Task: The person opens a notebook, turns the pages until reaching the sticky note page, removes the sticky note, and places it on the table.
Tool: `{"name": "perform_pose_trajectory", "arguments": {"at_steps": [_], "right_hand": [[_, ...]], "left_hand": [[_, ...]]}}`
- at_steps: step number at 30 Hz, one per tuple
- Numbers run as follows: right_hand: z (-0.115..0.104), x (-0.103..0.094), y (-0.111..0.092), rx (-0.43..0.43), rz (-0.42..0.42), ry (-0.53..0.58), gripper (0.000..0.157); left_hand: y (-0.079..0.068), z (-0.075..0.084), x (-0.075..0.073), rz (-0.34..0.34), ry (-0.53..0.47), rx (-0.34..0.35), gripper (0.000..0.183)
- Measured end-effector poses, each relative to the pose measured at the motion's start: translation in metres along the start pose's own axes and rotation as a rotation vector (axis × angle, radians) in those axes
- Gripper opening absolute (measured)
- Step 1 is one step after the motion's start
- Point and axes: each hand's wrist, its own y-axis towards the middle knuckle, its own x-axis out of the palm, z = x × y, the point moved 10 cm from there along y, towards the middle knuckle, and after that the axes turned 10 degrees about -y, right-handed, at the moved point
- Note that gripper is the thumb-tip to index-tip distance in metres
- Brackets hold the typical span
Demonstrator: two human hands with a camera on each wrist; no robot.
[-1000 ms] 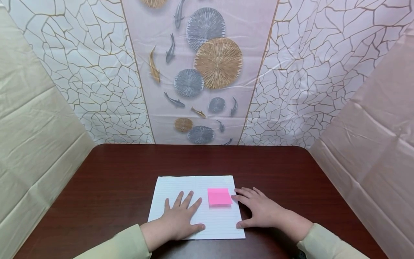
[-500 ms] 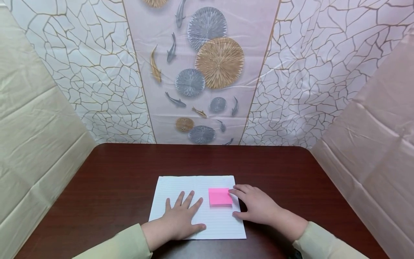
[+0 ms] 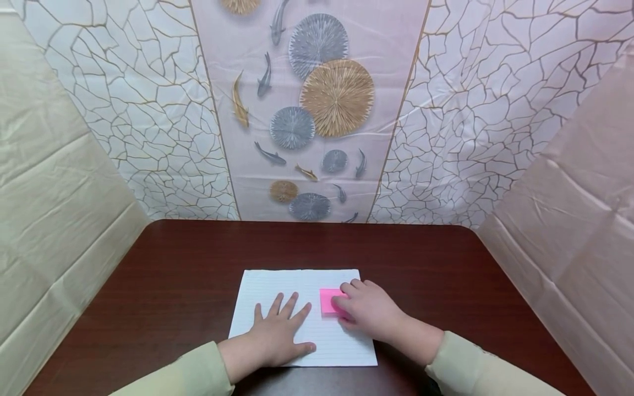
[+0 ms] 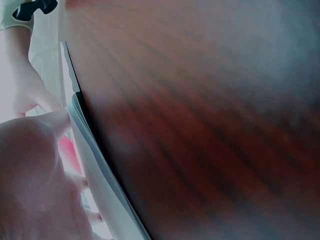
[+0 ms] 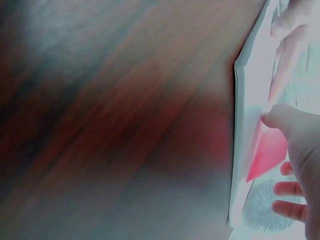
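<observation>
A white lined notebook (image 3: 346, 349) lies on the table, with a pink sticky note (image 3: 326, 300) on the right part of its page. My left hand (image 3: 274, 336) rests flat on the page left of the note, fingers spread. From the right, my right hand (image 3: 372, 314) reaches over the note and covers its right half, index finger and thumb at it. In the right wrist view the thumb of that hand (image 5: 306, 150) is bent at one edge of the sticky note (image 5: 270, 154), the fingers at the far side. The left wrist view shows the left palm (image 4: 30, 175) beside the page edges.
The dark reddish-brown table (image 3: 173, 275) spreads around the notebook. Behind it hangs a patterned curtain (image 3: 292, 165) with discs and fish. Beige cloth walls (image 3: 54, 220) stand on both sides.
My right hand has moved left from beside the notebook's right edge onto the pink sticky note, its thumb and fingers drawing together there. The left hand has stayed in place.
</observation>
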Motion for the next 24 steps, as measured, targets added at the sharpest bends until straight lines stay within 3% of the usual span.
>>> {"name": "perform_pose_trajectory", "arguments": {"at_steps": [4,13,24], "right_hand": [[-0.009,-0.003,0.005,-0.044,0.029,-0.055,0.012],[-0.014,-0.005,0.007,-0.062,0.061,-0.105,0.011],[0.005,-0.005,0.006,0.099,0.086,0.064,0.007]], "left_hand": [[-0.001,0.000,-0.001,0.008,0.000,0.003,0.085],[-0.001,0.000,-0.002,0.014,-0.006,0.006,0.084],[-0.001,0.000,-0.002,0.004,-0.022,0.003,0.083]]}}
